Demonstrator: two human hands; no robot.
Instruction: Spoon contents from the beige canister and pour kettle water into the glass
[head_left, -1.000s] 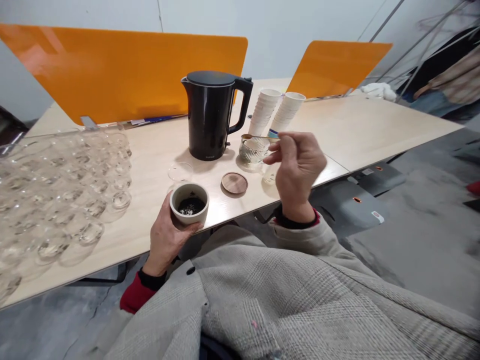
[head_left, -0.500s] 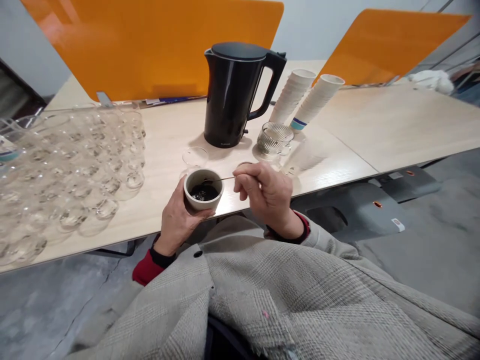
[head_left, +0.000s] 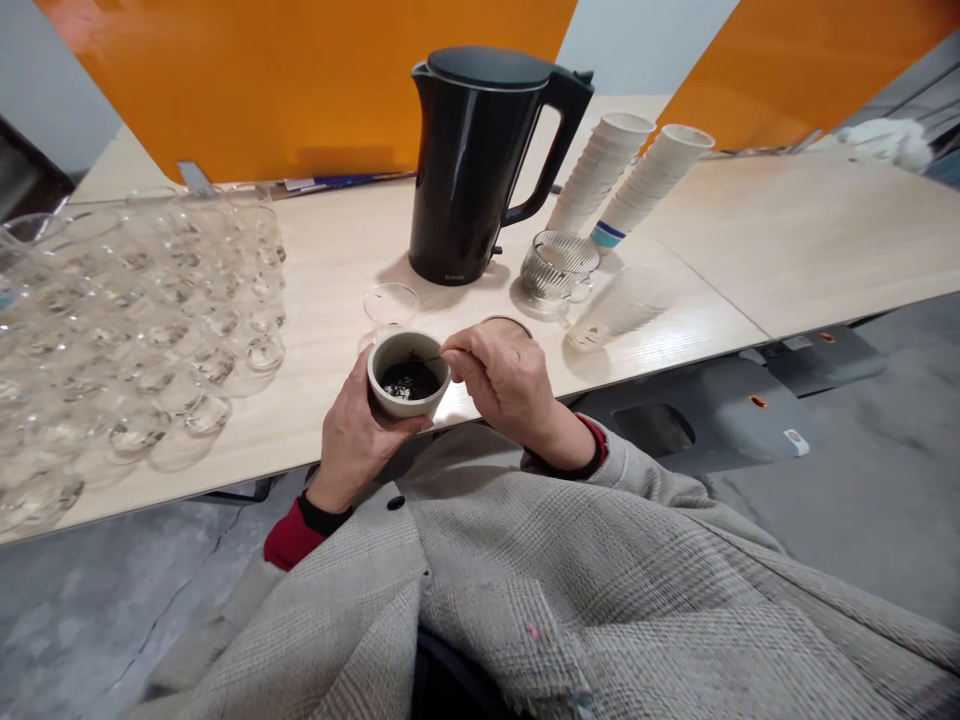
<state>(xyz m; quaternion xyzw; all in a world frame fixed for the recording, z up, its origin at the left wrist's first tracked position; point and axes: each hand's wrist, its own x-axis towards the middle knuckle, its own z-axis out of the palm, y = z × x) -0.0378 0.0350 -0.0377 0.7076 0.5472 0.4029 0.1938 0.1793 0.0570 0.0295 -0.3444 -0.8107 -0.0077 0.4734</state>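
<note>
My left hand [head_left: 351, 432] is wrapped round a small cream-coloured cup [head_left: 412, 407], holding it tilted a little toward me near the table's front edge. Inside the cup is a dark, shiny content [head_left: 409, 381], reaching partway up. My right hand [head_left: 506, 385] pinches a thin-handled spoon [head_left: 430, 358], whose far end reaches into the cup; its bowl is hard to make out. Just behind the cup stands a clear glass [head_left: 391, 300]. A round, brown-rimmed object [head_left: 510, 325] lies behind my right hand, mostly hidden by it.
A black kettle [head_left: 474, 180] stands behind the cup. Right of it are a ribbed glass cup [head_left: 556, 268], clear stacked cups [head_left: 619, 308] and two paper-cup stacks [head_left: 604, 170]. Many glasses [head_left: 150, 345] crowd the left. Orange panels [head_left: 300, 80] rise behind; grey chairs [head_left: 712, 415] sit below the table.
My right hand has moved left toward the cup, bringing the spoon further in. My left hand and the cup have hardly moved. The view has come slightly closer to the table.
</note>
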